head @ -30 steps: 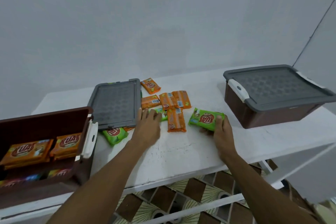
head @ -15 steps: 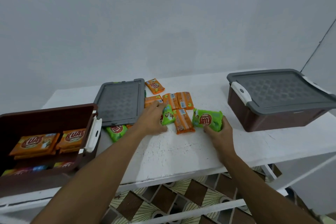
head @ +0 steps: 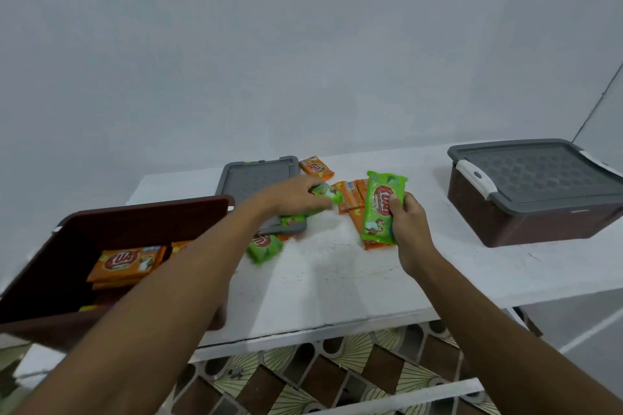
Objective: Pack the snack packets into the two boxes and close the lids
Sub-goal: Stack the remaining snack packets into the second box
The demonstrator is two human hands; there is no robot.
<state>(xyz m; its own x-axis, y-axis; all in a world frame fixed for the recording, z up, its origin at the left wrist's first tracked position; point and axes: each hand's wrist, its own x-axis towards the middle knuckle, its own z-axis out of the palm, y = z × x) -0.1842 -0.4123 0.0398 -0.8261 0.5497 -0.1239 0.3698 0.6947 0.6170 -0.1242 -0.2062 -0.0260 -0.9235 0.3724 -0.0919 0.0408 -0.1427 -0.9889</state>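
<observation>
On white table (head: 337, 283): right hand (head: 409, 229) grips large green packet (head: 382, 209), red oval logo, lettering blurred. Left hand (head: 293, 195) pinches small green packet (head: 325, 193) over orange packets (head: 352, 199). Open brown box (head: 141, 212) left; lidded box (head: 539, 216) right.

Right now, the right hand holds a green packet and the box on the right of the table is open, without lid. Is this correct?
One detail is wrong. The right hand does hold a green packet, but the box on the right of the table is closed, with its grey lid on, as the head view shows.
</observation>
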